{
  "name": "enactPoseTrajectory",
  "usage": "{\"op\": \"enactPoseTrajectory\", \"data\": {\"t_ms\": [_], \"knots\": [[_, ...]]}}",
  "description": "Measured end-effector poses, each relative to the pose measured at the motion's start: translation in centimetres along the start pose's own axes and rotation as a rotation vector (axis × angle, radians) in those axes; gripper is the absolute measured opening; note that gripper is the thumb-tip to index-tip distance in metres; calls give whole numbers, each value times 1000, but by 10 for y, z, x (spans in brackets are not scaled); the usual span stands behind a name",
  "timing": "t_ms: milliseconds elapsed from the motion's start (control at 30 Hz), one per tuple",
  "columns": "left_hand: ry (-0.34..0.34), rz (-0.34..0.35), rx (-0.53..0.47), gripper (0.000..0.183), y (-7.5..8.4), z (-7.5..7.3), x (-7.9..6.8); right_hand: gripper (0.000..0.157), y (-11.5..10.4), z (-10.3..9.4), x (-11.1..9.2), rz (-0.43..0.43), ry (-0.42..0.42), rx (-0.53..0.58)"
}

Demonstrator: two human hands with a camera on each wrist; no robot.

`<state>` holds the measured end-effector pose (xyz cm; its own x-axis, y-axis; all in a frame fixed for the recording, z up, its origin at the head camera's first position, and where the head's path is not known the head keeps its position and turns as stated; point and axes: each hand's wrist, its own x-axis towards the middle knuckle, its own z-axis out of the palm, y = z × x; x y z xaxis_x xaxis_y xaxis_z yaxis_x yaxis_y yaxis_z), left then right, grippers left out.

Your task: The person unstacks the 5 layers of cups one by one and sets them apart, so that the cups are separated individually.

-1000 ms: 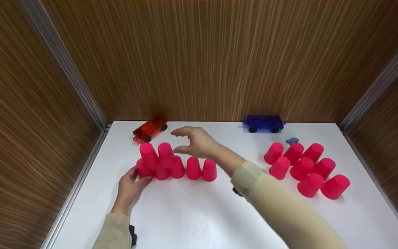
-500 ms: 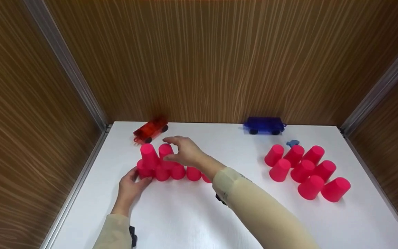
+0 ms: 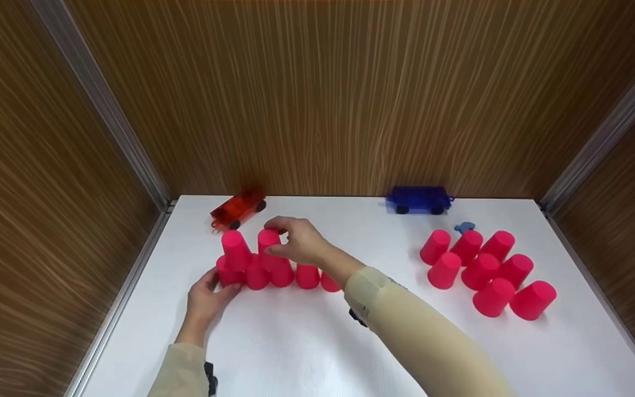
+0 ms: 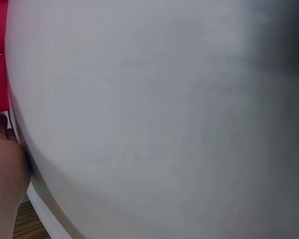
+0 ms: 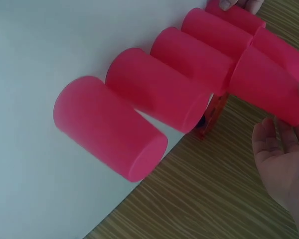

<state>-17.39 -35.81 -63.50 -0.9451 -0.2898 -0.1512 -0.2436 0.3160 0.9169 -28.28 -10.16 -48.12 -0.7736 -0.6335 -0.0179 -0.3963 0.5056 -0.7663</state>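
Note:
Several upside-down pink cups form a bottom row on the white table. My left hand holds the leftmost bottom cup, thumb in front and fingers behind it. Two more cups stand on that row. The left upper cup rests untouched over the first bottom cups. My right hand holds the right upper cup between thumb and fingers, near its top. In the right wrist view this upper cup leans against the row, right hand around its closed end. The left wrist view shows mostly tabletop.
On the right side of the table stands a group of upside-down pink cups. A blue toy wagon and a small light-blue piece are behind. An orange-red toy wagon sits at back left, before the wooden wall.
My right hand has come left and down onto the right upper cup and taken hold of it. That cup has shifted slightly right, widening the gap between the upper cups. My left hand stays put.

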Motion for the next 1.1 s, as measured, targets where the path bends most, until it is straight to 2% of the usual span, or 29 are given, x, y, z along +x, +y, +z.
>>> {"op": "enactPoseTrajectory", "data": {"t_ms": [233,500,867,967,1100], "knots": [[-5,-7,-16,82,-1,0,0,54,16,-38,-23,-63,13,-4],[-15,-18,-11,82,1,-2,-1,50,52,-84,-67,-97,56,-12],[-21,19,-19,82,-5,-7,4,54,87,-136,-125,-24,114,-51],[-20,11,-12,81,-5,-10,3,56,92,-148,-137,-3,120,-63],[-25,-3,0,81,-4,-13,1,60,98,-160,-153,67,121,-74]]}}
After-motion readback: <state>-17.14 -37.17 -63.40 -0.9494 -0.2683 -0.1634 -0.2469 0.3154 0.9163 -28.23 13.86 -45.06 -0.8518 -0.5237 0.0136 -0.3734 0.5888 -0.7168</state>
